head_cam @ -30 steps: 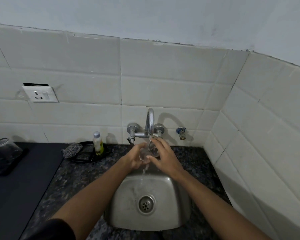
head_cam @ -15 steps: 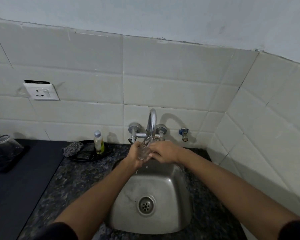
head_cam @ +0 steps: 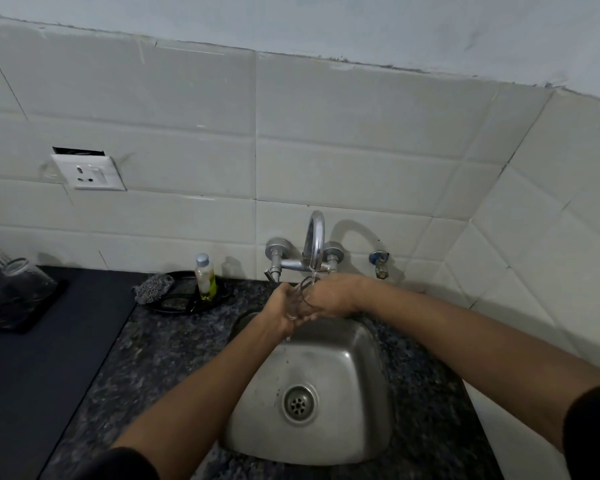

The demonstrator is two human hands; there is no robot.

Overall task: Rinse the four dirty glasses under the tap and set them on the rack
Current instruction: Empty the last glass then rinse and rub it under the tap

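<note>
A clear glass sits tilted under the curved chrome tap, a thin stream of water running into its rim, above the rounded steel sink set in speckled dark stone counter. The left hand wraps the glass from the left while the right hand closes on it from the right, fingers curled against it. Other clear glasses stand on the black rack far left.

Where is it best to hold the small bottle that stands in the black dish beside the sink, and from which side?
Grip the small bottle around its middle, below the pale cap, coming from the front. It stands upright in the black dish, with the wall close behind it and the scrubber at its left, so the front is probably the freest approach.
</note>
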